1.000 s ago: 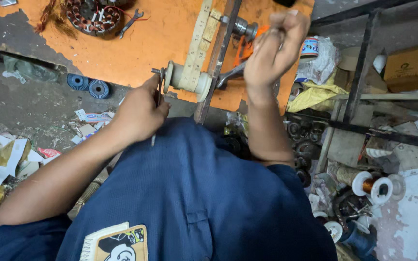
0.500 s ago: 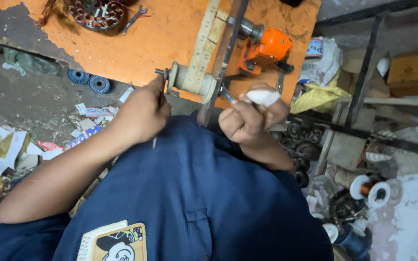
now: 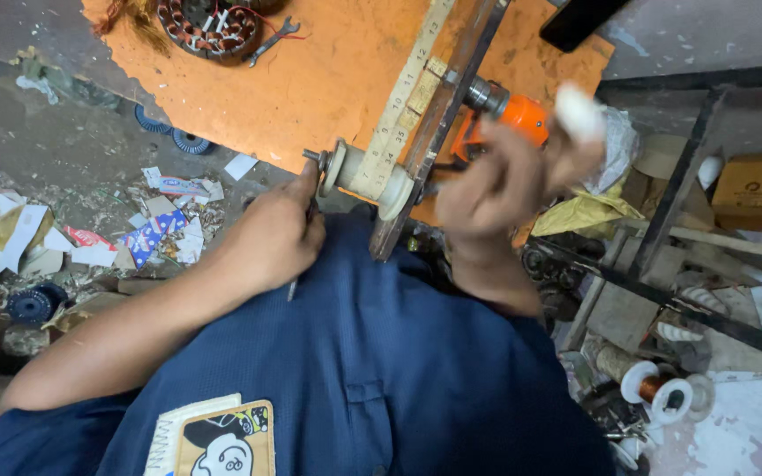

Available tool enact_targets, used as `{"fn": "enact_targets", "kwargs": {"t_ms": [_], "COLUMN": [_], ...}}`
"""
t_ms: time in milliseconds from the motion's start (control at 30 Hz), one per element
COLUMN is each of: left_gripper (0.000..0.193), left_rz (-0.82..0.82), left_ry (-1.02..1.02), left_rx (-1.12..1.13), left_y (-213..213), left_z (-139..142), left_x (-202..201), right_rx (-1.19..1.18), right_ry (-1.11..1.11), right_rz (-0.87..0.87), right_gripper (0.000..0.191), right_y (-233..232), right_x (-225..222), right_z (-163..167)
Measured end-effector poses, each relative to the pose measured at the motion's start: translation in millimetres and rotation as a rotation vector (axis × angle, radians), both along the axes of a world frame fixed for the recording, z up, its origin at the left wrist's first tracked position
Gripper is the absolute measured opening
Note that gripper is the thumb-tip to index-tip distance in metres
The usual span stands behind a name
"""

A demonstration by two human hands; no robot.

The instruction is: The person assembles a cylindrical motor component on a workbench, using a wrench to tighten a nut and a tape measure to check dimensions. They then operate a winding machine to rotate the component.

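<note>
A cream winding spool (image 3: 372, 176) sits on a shaft at the near edge of the orange table (image 3: 328, 70), clamped under a slanted metal bar (image 3: 438, 123) with a numbered measuring strip (image 3: 403, 88) alongside. My left hand (image 3: 271, 242) is closed at the shaft's left end, and a thin metal tool sticks out below the fist. My right hand (image 3: 500, 189) is blurred to the right of the spool, its fingers around a white handle knob (image 3: 579, 110). An orange part (image 3: 522, 115) lies just behind that hand. My blue shirt fills the lower frame.
A motor stator (image 3: 209, 22) with copper windings and a spanner lie at the table's far left. A black flat object (image 3: 579, 22) sits at the far right. Paper scraps (image 3: 160, 225) litter the floor on the left. On the right are a metal frame (image 3: 672, 203), a cardboard box (image 3: 756, 189) and a copper wire reel (image 3: 654, 383).
My right hand swung with the white knob from high above the table down near my chest, then back up to the right. My left hand stayed at the shaft end.
</note>
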State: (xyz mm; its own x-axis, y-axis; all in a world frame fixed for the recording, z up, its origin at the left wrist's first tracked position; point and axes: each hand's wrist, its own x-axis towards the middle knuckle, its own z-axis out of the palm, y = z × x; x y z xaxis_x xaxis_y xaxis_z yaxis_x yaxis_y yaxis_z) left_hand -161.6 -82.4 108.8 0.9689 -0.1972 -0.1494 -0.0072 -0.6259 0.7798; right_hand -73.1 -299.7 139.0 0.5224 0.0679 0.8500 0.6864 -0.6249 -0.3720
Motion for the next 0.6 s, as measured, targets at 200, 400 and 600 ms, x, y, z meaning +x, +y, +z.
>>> {"fn": "enact_targets", "kwargs": {"t_ms": [200,400,600], "left_gripper": [0.051,0.059,0.05], "left_rz": [0.014,0.16,0.178], "left_ry": [0.184,0.448,0.669], "left_rx": [0.033,-0.445,-0.829], "left_y": [0.9,7.7,60.3], "left_z": [-5.0,-23.6,-45.7], "left_x": [-1.5,7.1,6.3], "right_rx": [0.167,0.382,0.659], "right_ry": [0.23,0.259,0.65], "right_rz": [0.2,0.164,0.163], "right_gripper": [0.037,0.027,0.026], "right_y": [-9.4,-52.7,-99.8], "right_x": [19.4,-15.0,-42.4], "right_z": [-13.5,-45.9,-143.4]}}
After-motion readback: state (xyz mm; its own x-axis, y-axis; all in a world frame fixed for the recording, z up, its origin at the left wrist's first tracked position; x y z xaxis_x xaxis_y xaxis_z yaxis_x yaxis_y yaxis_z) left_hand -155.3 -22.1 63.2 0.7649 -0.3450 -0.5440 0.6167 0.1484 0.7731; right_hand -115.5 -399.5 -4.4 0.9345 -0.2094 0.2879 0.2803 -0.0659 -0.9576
